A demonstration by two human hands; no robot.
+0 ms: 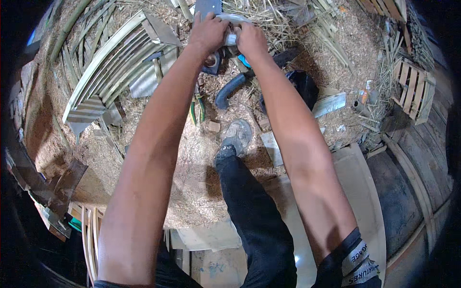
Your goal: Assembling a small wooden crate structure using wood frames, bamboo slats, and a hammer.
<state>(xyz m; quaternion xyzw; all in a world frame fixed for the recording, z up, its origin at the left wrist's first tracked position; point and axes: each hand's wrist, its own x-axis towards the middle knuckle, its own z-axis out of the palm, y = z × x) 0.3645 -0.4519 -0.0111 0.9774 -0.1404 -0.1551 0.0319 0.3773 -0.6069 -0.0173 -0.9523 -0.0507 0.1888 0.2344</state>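
Observation:
At the top middle, my left hand [209, 34] is closed, its fingertips against the lower end of a flat blue-grey saw blade [208, 6] with a toothed edge. My right hand [252, 39] is closed beside it, its fingers on a pale, shiny, plastic-like piece [231, 39] that runs between both hands. The fingers hide part of this piece, so its exact kind does not show. Just below the hands lies a dark tool with a round hole [211, 61]. A black curved handle [226, 92] rests near my right forearm, and pliers with green-and-yellow grips [197, 110] lie by my left forearm.
Wood shavings cover the ground around my shoe [237, 134]. A slatted wooden frame [113, 62] stands at left, a small slatted crate [414, 89] at far right. A black bag-like item [303, 89] sits beside my right forearm. Pale sheet boards [353, 182] lie at lower right.

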